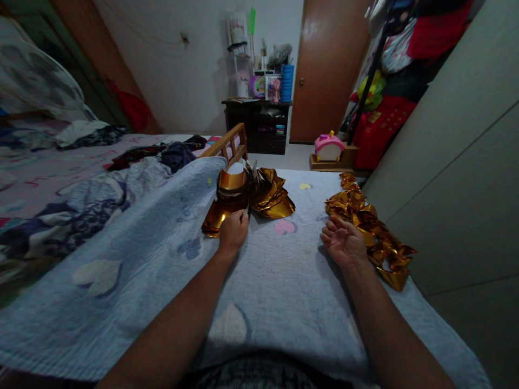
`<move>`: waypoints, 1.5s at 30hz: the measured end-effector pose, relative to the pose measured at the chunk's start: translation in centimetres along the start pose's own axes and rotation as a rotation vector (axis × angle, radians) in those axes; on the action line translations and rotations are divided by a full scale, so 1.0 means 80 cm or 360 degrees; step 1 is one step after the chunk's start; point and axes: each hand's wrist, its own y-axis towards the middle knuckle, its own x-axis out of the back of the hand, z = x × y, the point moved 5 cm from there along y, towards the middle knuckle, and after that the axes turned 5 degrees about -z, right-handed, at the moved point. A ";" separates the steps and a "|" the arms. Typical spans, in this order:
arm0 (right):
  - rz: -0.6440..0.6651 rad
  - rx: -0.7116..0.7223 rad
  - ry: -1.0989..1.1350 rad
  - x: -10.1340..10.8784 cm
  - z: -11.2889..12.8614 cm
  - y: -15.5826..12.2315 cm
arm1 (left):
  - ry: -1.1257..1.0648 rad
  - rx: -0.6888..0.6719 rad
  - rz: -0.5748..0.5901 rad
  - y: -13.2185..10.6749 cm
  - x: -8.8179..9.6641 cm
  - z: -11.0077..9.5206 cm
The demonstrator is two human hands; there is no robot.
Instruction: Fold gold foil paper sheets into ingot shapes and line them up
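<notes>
The left hand [233, 229] reaches forward over a light blue blanket [267, 281] that covers the bed, and its grip is closed on the near edge of a gold foil sheet [221, 213] at the front of a loose pile of gold foil sheets [259, 192]; the fingers pinch the foil between thumb and fingertips, though exactly how many sheets are caught cannot be told. That pile sits on the blanket just ahead of the hand, its sheets curled and fanned, some standing on edge and others lying flat. The right hand [344, 240] rests on the blanket well apart from the left, palm turned partly up, fingers loosely curled and its grip wide, holding nothing. Just beside it, on its outer side, a row of folded gold foil pieces [371, 227] runs along the blanket's edge next to a pale cabinet wall [454, 178]; the hand lies near them, and whether it touches them cannot be told. Both bare forearms stretch in from the bottom of the view. To the left lies a bed with rumpled patterned bedding [60, 178] and a wooden bed rail [229, 143]. Farther off stand a dark cabinet [257, 127] crowded with small items, a brown door [328, 70], and a pink toy house [328, 147] on the floor.
</notes>
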 end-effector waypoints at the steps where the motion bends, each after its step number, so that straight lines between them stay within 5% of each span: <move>1: 0.0000 0.0002 -0.0004 0.000 0.000 0.000 | 0.0025 0.0020 -0.0003 0.000 0.001 0.001; 18: -0.0028 0.0023 0.0018 0.005 0.000 0.004 | -0.0158 0.0195 -0.0302 0.007 0.012 0.020; 36: -0.0204 0.0021 0.0052 0.027 0.002 0.017 | -0.0173 0.0118 -0.0246 0.005 0.012 0.017; 45: -0.0388 -0.0003 0.0070 0.015 0.001 0.006 | -0.0182 0.0028 0.0059 -0.004 0.005 0.005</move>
